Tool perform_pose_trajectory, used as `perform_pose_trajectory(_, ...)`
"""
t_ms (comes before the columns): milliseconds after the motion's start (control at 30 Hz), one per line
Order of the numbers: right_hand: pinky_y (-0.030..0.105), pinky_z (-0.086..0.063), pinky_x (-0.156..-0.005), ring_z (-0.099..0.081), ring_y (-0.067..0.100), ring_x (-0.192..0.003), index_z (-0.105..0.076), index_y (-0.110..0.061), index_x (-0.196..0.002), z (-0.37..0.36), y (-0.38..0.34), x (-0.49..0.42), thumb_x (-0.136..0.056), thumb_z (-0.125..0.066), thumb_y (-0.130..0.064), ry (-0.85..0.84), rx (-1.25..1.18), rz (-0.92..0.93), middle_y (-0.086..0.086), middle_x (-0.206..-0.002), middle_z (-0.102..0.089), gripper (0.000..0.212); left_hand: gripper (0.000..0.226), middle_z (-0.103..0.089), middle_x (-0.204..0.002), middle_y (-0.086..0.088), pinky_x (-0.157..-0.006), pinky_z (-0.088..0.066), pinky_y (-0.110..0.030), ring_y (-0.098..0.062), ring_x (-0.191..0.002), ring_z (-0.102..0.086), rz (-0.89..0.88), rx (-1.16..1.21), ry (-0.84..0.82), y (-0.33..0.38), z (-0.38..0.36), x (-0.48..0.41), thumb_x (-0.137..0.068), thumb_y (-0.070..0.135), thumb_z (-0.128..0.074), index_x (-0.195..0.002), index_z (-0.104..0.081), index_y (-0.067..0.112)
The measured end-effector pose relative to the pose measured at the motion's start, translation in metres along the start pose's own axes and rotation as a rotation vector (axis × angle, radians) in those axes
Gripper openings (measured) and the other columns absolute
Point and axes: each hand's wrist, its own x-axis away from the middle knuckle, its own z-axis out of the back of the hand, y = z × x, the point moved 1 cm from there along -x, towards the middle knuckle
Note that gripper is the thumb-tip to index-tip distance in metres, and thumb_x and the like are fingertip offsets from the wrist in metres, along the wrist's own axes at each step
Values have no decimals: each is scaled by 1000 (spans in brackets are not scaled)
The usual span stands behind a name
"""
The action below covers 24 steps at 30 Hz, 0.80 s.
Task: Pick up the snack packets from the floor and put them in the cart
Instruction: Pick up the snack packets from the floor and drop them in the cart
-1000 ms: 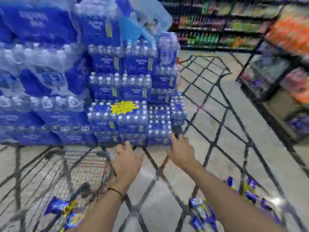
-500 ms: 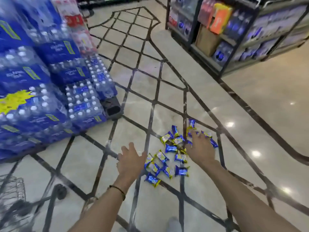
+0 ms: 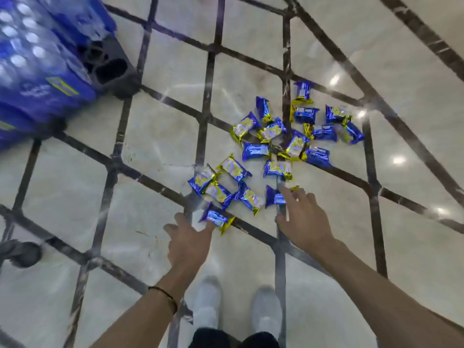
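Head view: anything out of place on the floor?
Yes: blue-and-gold snack packets lie strewn across the tiled floor, overlapping at random angles, beside the bottled-water packs. The left hand and right hand reach for the nearest ones.

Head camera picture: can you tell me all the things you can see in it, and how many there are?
snack packets: about eighteen, blue and gold, scattered on the floor in the middle
water bottle packs: a stack, count unclear, blue wrap, top left
pallet: one, dark grey, under the packs
wheel: one, dark, left edge
floor: pale shiny tiles with dark lines
shoes: two, white, bottom middle
wristband: one, black, left wrist
left hand: open, fingertips at the nearest packet
right hand: open, fingers over a second packet
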Motion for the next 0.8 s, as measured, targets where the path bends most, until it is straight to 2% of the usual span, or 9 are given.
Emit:
perform_pose_trajectory(100, 45, -51, -73, -48, 38, -103, -44, -19, -136, -91, 8, -40, -80, -59, -30, 43, 2, 79, 13, -119, -52, 59, 75, -36, -129, -14, -85, -45, -41, -45, -104, -57, 23, 40, 26, -30, -80, -57, -83, 55, -67, -138, -33, 17)
perform_pose_trajectory(233, 44, -46, -75, -47, 37, -106, -45, -23, -137, -188, 10, -94, -78, -63, -29, 95, 67, 170, 13, -124, -51, 63, 80, -28, -141, -16, -84, -41, -40, -45, -111, -54, 39, 61, 60, -49, -174, -125, -85, 55, -65, -145, -27, 20)
perform_pose_trajectory(400, 49, -40, -95, -37, 37, -128, -32, -31, -146, -264, 18, -160, -79, -62, -39, 112, 142, 188, 15, -142, -39, 74, 79, -26, -133, -13, -73, -34, -42, -44, -107, -49, 72, 64, 189, -63, -250, -189, -82, 60, -60, -141, -23, 21)
perform_pose_trajectory(500, 51, -36, -100, -36, 37, -129, -23, -36, -149, -287, 20, -194, -77, -62, -50, 82, 256, 207, 17, -139, -40, 83, 84, -25, -137, -14, -69, -36, -42, -43, -109, -44, 102, 47, 258, -67, -274, -216, -80, 63, -59, -142, -23, 20)
perform_pose_trajectory(600, 49, -38, -95, -42, 37, -120, -14, -39, -149, -296, 19, -214, -76, -62, -56, -10, 255, 179, 16, -128, -47, 89, 82, -24, -137, -13, -66, -36, -40, -42, -111, -42, 88, 32, 260, -66, -285, -225, -77, 59, -64, -138, -25, 20)
perform_pose_trajectory(700, 46, -47, -83, -50, 37, -110, -17, -35, -147, -296, 16, -216, -83, -62, -47, -42, 186, 164, 17, -119, -50, 79, 78, -22, -137, -12, -66, -37, -40, -39, -113, -41, 87, 21, 234, -64, -280, -224, -77, 47, -70, -136, -26, 20)
perform_pose_trajectory(800, 42, -48, -72, -51, 36, -110, -16, -35, -145, -283, 13, -205, -85, -63, -43, -61, 150, 135, 16, -119, -49, 76, 68, -23, -135, -10, -65, -38, -39, -35, -110, -43, 62, 25, 207, -65, -262, -212, -82, 44, -69, -131, -29, 21)
